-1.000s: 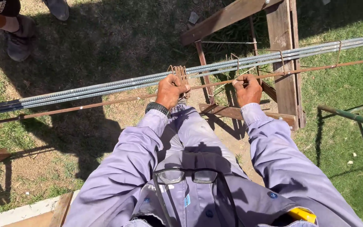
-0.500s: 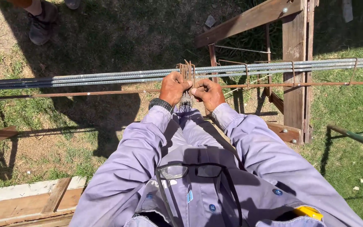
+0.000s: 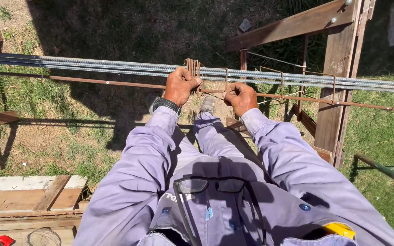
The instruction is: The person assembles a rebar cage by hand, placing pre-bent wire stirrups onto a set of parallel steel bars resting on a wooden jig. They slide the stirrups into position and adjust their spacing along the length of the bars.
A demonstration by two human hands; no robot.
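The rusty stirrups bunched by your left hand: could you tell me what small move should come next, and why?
Probably slide one stirrup from the bunch rightward along the grey bars. The left hand grips the bunch, the right hand sits on the thin rusty rod, and other stirrups hang spaced out farther right.

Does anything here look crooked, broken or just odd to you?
Nothing looks broken. One oddity: the rusty wire loops bunch tightly beside the left hand, while the others along the grey steel bars sit spread apart. The right hand grips the thin rusty rod.
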